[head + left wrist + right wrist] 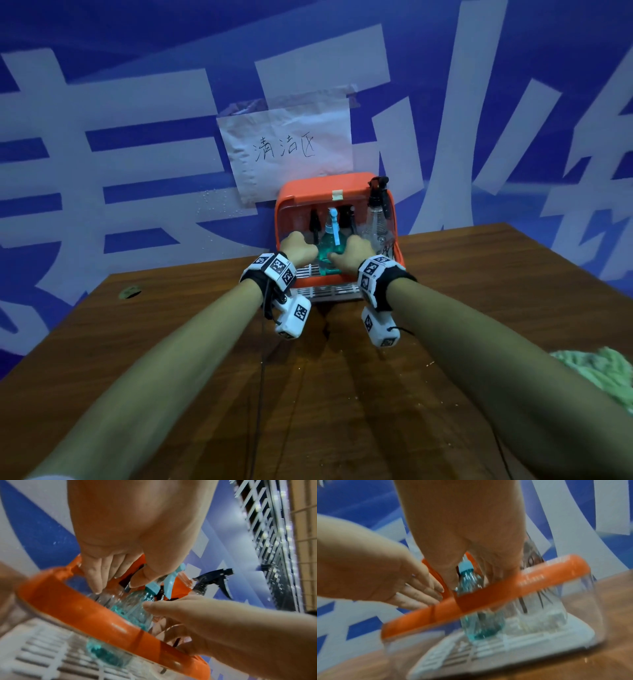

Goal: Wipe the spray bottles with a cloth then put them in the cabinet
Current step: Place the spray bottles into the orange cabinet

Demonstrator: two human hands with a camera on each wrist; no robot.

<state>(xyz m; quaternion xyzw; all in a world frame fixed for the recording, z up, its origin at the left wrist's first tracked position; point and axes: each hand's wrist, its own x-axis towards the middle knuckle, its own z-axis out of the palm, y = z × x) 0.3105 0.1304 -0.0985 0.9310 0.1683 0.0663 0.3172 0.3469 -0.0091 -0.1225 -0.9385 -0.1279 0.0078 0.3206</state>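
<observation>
Both forearms extend forward over the wooden desk [171, 342] toward the orange cabinet [308, 192], which stands at the desk's far edge against the blue wall. The left hand [298, 247] reaches in at the cabinet's open front, fingers [96, 577] straight and close together, tips on the cabinet's clear panel beside the orange frame; it holds nothing. The right hand [352, 255] reaches in alongside, thumb [154, 606] against the teal spray bottle [330, 253]; whether its fingers curl round the bottle cannot be told. The teal spray bottle stands upright on the cabinet's white slatted floor [329, 291]. A clear spray bottle [376, 219] with a black trigger head stands at the cabinet's right side. A green cloth [603, 373] lies at the desk's right edge.
</observation>
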